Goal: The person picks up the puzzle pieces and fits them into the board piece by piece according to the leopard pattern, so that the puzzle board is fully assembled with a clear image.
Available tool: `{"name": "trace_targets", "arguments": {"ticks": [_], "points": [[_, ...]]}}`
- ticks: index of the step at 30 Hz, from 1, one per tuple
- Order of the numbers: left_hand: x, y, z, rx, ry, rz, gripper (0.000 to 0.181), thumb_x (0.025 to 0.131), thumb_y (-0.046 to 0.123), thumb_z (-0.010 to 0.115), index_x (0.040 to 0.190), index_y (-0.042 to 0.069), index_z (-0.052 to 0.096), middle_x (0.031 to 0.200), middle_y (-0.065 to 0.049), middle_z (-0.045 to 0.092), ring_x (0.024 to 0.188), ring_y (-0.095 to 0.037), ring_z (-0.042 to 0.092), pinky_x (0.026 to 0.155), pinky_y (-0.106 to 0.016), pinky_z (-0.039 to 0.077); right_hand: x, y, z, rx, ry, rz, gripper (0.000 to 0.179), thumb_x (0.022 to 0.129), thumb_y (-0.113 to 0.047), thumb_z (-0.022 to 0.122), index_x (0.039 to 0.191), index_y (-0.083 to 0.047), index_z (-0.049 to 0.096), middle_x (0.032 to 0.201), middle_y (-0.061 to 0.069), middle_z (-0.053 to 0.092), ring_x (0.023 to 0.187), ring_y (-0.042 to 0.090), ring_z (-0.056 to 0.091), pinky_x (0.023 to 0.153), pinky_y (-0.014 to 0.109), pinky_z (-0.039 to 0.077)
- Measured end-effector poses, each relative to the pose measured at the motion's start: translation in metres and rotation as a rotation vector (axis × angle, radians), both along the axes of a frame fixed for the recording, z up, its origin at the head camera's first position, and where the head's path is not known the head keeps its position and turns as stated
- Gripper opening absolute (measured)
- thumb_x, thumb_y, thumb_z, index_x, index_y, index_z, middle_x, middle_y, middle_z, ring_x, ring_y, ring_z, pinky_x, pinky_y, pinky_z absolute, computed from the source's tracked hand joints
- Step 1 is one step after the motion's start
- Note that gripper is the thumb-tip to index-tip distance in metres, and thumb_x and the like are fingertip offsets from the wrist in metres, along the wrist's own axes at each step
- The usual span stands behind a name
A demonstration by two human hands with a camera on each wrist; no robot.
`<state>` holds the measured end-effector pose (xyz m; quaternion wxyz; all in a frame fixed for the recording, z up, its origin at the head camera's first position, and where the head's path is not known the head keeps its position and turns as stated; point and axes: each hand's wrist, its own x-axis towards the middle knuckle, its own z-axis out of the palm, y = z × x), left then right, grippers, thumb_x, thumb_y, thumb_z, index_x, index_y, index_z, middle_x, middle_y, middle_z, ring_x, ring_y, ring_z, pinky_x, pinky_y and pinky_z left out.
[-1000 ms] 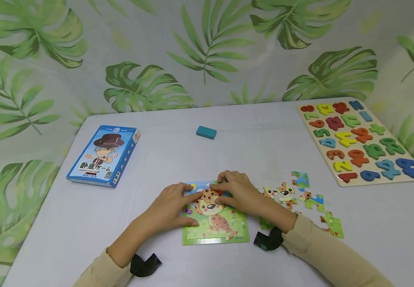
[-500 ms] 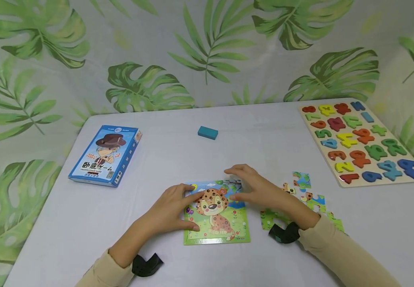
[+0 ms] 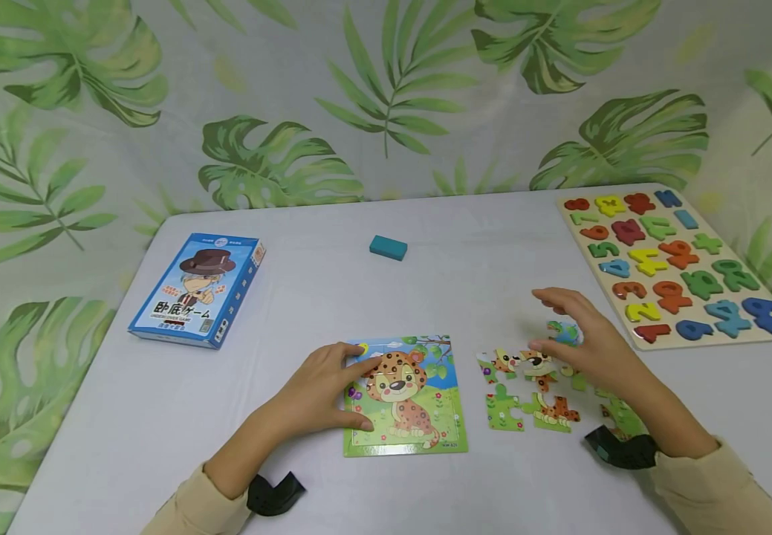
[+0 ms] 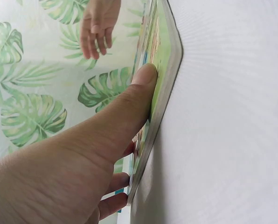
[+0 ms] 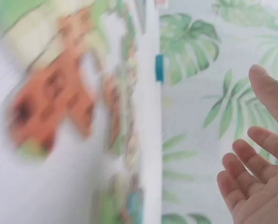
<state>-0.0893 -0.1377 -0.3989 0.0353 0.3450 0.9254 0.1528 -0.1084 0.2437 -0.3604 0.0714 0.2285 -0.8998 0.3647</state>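
Observation:
A square cartoon leopard puzzle board (image 3: pixel 406 449) lies flat in front of the person. My left hand (image 3: pixel 315 390) rests at its left side, thumb and fingers spread. In the left wrist view the left thumb (image 4: pixel 141 81) lies along the board's face, with other fingertips at its edge. My right hand (image 3: pixel 589 345) hovers with fingers apart above loose jigsaw pieces (image 3: pixel 504 412) right of the board, and nothing shows in its grasp. It partly hides the pieces in the head view. An orange spotted piece (image 5: pixel 50 102) appears blurred in the right wrist view.
A blue card-game box (image 3: pixel 192 290) lies at the left, and a small teal block (image 3: pixel 388 247) at the back middle. On the right is a wooden number board (image 3: pixel 616 316) with coloured shapes. A leaf-print cloth (image 3: pixel 386 96) hangs behind the table.
My right hand has lifted off the leopard board and moved right over the loose pieces, uncovering the picture's upper right part. My left hand stays at the board's left side.

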Motion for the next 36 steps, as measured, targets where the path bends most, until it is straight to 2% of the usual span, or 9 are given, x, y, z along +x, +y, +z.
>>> {"name": "trace_targets", "arguments": {"ticks": [3,5,7,12,15,21,29,36], "points": [[0.0,0.0,0.0,-0.002,0.003,0.002,0.089,0.063,0.067,0.063,0.136,0.02,0.042,0.127,-0.01,0.04,0.115,-0.025,0.036,0.098,-0.041,0.028,0.0,0.014,-0.009,0.018,-0.055,-0.051,0.065,0.075,-0.014,0.072,0.133,-0.007,0.041,0.129,0.012,0.042,0.109,0.03,0.041,0.091,0.033,0.038],[0.0,0.0,-0.001,-0.006,-0.001,0.004,0.089,0.064,0.067,0.062,0.136,0.021,0.041,0.128,-0.009,0.04,0.116,-0.025,0.036,0.098,-0.041,0.028,0.0,0.022,-0.015,0.027,-0.103,-0.075,0.064,0.078,-0.016,0.071,0.133,-0.006,0.04,0.129,0.015,0.041,0.111,0.034,0.039,0.088,0.049,0.037],[0.0,0.0,0.0,-0.008,-0.003,0.003,0.089,0.064,0.067,0.062,0.137,0.022,0.041,0.128,-0.009,0.039,0.116,-0.025,0.036,0.098,-0.041,0.027,-0.001,0.028,-0.02,0.025,-0.158,-0.099,0.063,0.079,-0.018,0.069,0.133,-0.005,0.039,0.13,0.016,0.039,0.112,0.036,0.037,0.085,0.058,0.035],[-0.001,0.0,0.0,-0.008,-0.008,0.005,0.088,0.065,0.067,0.062,0.137,0.023,0.039,0.128,-0.009,0.039,0.116,-0.026,0.036,0.099,-0.041,0.027,-0.003,0.037,-0.03,0.061,-0.223,-0.119,0.063,0.081,-0.024,0.067,0.132,-0.003,0.037,0.131,0.02,0.036,0.116,0.04,0.034,0.088,0.06,0.031],[-0.001,0.0,-0.001,-0.002,-0.011,0.006,0.088,0.064,0.066,0.063,0.137,0.023,0.04,0.129,-0.009,0.039,0.116,-0.025,0.035,0.099,-0.041,0.026,-0.003,0.043,-0.034,0.077,-0.261,-0.114,0.066,0.081,-0.028,0.067,0.133,-0.001,0.035,0.132,0.025,0.033,0.12,0.044,0.028,0.092,0.062,0.024],[0.0,-0.001,-0.002,-0.009,-0.019,0.016,0.088,0.064,0.067,0.062,0.137,0.024,0.039,0.129,-0.008,0.038,0.118,-0.025,0.034,0.1,-0.041,0.024,-0.004,0.052,-0.039,0.135,-0.33,-0.116,0.067,0.081,-0.035,0.065,0.132,-0.001,0.037,0.135,0.025,0.031,0.125,0.045,0.021,0.095,0.063,0.018],[0.0,-0.001,-0.003,-0.008,-0.027,0.021,0.088,0.064,0.067,0.062,0.138,0.024,0.039,0.129,-0.008,0.038,0.118,-0.025,0.033,0.1,-0.041,0.024,-0.004,0.049,-0.038,0.195,-0.262,-0.136,0.057,0.082,-0.035,0.064,0.124,0.001,0.048,0.127,0.024,0.039,0.119,0.045,0.03,0.089,0.063,0.028],[0.0,-0.001,-0.003,-0.018,-0.022,0.019,0.088,0.065,0.068,0.061,0.138,0.025,0.038,0.13,-0.007,0.038,0.116,-0.024,0.034,0.1,-0.04,0.025,0.001,0.041,-0.029,0.152,-0.16,-0.146,0.053,0.081,-0.027,0.066,0.123,0.001,0.05,0.124,0.021,0.041,0.116,0.043,0.034,0.085,0.062,0.032]]}}
